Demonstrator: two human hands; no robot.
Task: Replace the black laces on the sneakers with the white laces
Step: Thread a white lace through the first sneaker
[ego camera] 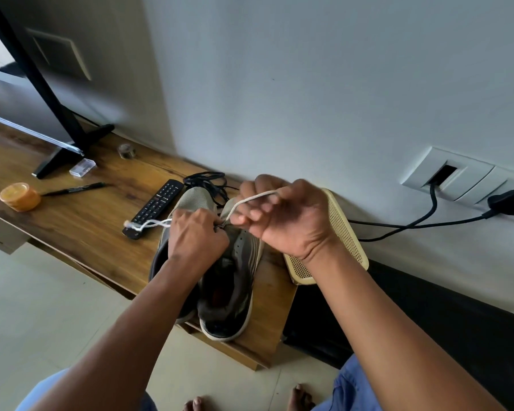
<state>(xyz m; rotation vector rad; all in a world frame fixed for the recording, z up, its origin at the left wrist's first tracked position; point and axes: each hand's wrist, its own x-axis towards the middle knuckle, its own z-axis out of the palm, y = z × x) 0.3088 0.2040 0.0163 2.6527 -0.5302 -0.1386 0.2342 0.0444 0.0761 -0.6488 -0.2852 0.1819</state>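
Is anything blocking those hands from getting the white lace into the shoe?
Nothing visible: both the left hand and right hand already hold the white lace right at the sneaker.

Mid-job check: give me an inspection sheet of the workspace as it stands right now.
Surface: wooden tabletop, against the wall.
Job's things: two grey sneakers side by side; white lace being threaded; black laces piled behind.
Clutter: remote control, pen, orange tub, cream mesh box.
Hands: left hand pinches the white lace at the eyelets; right hand grips it, pulling up.
Cables: black cords from wall sockets.
Surroundings: TV stand leg, tiled floor.
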